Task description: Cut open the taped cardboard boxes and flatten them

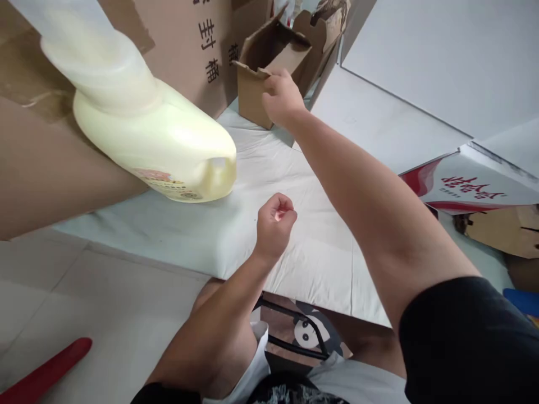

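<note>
At twelve o'clock on the counter point(311, 224), the cardboard box point(252, 95) is judged light, stiff-walled, best held by its sides. Its rim is met by the right hand point(284, 101), whether gripped cannot be told; the left hand's point(273, 227) fingers are loosely clenched.

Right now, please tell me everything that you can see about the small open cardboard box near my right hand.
The small open box is plain brown, apparently cardboard, with uneven upper edges. It stands upright on the pale cloth, beside the large printed carton. Its top is open; the inside is dark, so I cannot tell its contents. Your right hand is at its upper edge; whether the fingers grip it is unclear.
</note>
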Action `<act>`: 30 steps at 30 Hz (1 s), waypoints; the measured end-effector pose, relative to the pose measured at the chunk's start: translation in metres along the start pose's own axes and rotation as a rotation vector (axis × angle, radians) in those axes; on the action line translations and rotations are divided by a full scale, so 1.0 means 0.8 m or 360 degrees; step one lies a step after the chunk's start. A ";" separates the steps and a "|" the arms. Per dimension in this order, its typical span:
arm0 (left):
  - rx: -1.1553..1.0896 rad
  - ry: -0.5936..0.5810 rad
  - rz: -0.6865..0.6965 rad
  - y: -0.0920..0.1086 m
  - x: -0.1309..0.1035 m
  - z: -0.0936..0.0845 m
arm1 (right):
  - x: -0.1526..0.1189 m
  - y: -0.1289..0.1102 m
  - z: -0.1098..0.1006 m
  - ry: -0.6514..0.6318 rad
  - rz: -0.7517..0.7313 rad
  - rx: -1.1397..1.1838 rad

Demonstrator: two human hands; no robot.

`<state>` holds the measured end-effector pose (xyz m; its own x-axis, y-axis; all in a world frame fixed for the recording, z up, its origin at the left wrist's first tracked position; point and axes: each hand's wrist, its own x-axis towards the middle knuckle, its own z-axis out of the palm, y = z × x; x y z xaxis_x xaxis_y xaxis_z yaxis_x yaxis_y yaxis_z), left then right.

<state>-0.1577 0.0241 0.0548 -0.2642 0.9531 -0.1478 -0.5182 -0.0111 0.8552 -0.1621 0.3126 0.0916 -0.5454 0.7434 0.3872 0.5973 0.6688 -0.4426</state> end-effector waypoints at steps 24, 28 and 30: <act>0.1030 -0.0441 0.1348 -0.010 -0.029 0.046 | -0.530 -0.114 -0.282 -0.0129 0.0094 0.0559; 0.0873 -0.0383 0.1245 -0.022 -0.023 0.073 | -0.532 -0.097 -0.294 -0.0276 0.0066 0.0367; 0.0715 -0.0384 0.1167 -0.033 -0.017 0.082 | -0.533 -0.092 -0.295 -0.0328 0.0012 0.0296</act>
<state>-0.0872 0.0308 0.0670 -0.1996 0.7911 0.5783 0.0950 -0.5717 0.8149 0.1657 -0.0510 0.1498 -0.6610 0.7177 0.2191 0.4939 0.6359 -0.5931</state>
